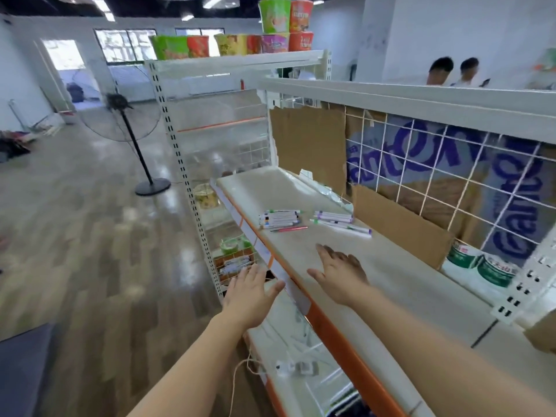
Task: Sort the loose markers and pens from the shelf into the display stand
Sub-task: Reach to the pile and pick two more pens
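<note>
Your right hand is above the shelf, fingers straight and apart, holding nothing. Your left hand is just off its front edge, also spread. The markers and pens lie in two loose groups near the shelf's far end.

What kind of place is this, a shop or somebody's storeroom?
Most likely a small shop still being set up, or a mock one. White retail shelving with an orange price strip holds loose markers, instant noodle cups are stacked on top, and the wide floor around is mostly bare.
</note>
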A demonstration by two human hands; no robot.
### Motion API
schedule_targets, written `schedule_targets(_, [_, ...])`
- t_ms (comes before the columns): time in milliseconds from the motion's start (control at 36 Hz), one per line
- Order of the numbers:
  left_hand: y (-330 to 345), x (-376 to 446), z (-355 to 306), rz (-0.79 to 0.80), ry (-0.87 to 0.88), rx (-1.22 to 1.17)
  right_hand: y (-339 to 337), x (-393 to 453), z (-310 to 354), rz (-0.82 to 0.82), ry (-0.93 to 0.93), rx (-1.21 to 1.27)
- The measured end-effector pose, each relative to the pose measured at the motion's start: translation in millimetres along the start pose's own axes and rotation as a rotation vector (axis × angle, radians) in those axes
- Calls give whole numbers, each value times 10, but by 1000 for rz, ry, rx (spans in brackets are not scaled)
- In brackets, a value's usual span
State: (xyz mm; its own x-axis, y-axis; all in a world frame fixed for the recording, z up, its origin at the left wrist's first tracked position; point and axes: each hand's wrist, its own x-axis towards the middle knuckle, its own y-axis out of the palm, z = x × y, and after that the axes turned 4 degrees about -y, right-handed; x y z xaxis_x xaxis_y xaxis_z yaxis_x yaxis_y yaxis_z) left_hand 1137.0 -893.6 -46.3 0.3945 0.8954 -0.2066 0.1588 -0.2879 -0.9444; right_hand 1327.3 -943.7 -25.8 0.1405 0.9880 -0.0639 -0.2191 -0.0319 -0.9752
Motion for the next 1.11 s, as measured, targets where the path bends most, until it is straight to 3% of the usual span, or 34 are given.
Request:
schedule_targets(556, [-435,1960,559,-27,278,-11,232,1807,236,-49,189,-55])
schedule_targets(833, [-409,2397,366,-155,324,53,336,2139,116,-77,229,-109])
schedule_targets(1111, [-322,2570,266,-133,335,151,386,2171,-39,-88,159,-151])
